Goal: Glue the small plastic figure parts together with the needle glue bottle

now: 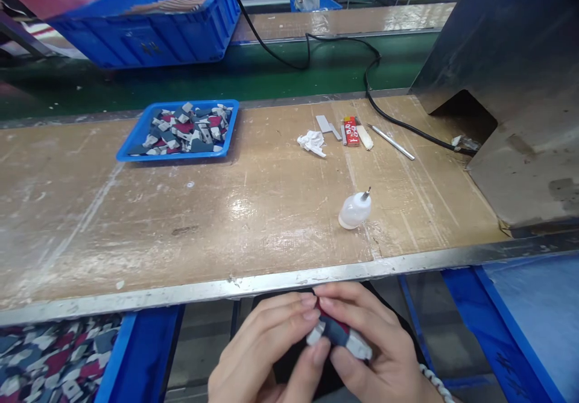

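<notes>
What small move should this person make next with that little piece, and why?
Probably lower the piece, pinched between the left hand and right hand, into the blue bin at lower left. That bin sits closest to the hands, and the navy, red and white pieces inside look much like the held one.

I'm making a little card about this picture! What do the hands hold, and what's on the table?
Left hand: holds a small navy, red and white piece
Right hand: holds the same piece
Table: long, worn tan workbench
Tray: bright blue plastic tray of similar pieces
Bottle: round, cloudy-white plastic bottle with a metal tip
Also: crumpled white tissue
</notes>
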Tool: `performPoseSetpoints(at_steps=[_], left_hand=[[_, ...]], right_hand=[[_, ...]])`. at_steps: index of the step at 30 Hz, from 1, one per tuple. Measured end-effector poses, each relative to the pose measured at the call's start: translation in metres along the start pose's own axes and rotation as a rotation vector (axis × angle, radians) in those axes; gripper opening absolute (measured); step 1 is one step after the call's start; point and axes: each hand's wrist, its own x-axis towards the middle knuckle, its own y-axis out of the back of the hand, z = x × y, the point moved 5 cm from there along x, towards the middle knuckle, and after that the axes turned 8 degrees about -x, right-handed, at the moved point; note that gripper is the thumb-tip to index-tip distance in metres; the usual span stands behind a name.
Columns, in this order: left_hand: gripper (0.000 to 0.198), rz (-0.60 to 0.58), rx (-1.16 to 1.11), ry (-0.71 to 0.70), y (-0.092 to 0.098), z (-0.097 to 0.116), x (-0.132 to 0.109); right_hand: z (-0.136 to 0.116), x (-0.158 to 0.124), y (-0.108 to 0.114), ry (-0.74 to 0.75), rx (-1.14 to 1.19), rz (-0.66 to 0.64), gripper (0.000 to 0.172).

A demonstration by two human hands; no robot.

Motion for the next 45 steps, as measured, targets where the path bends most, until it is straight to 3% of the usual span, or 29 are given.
performPoseSetpoints(at_steps=[4, 7, 9, 17, 24, 27, 29, 31, 38, 45], left_hand=[[0.027, -0.043, 0.067, -0.178, 0.0, 0.0, -0.001], [0.024, -0.06, 0.044, -0.11, 0.002, -0.005, 0.0], [0.024, -0.037, 0.025, -0.064, 0.003, -0.006, 0.0], [0.021, 0.033, 0.01, 0.098, 0.001, -0.02, -0.007], [0.026, -0.166, -0.066, -0.09, 0.002, -0.015, 0.007], [0.024, -0.21, -0.054, -0.116, 0.002, -0.013, 0.008], [0.022, -0.208, -0.022, -0.138, 0.001, -0.011, 0.007], [0.02, -0.215, 0.004, -0.175, -0.001, -0.009, 0.007], [0.026, -0.293, 0.084, -0.256, -0.003, -0.011, 0.001], [0.018, -0.219, 0.018, -0.213, -0.005, -0.014, 0.002]], right_hand=[[0.02, -0.013, -0.02, -0.428, 0.474, -0.089, 0.05], [0.017, -0.016, -0.036, -0.572, 0.854, -0.215, 0.035], [0.013, -0.013, -0.04, -0.613, 0.951, -0.267, 0.029], [0.015, -0.011, -0.035, -0.666, 0.815, -0.239, 0.031], [0.019, -0.014, -0.035, -0.713, 0.904, -0.395, 0.041], [0.028, -0.018, -0.027, -0.726, 0.66, -0.275, 0.039], [0.032, -0.019, -0.018, -0.684, 0.483, -0.149, 0.033], [0.03, -0.017, -0.013, -0.624, 0.401, -0.107, 0.026], [0.01, 0.004, -0.002, -0.351, 0.012, -0.219, 0.02], [0.005, 0.01, -0.002, -0.349, -0.063, -0.315, 0.024]])
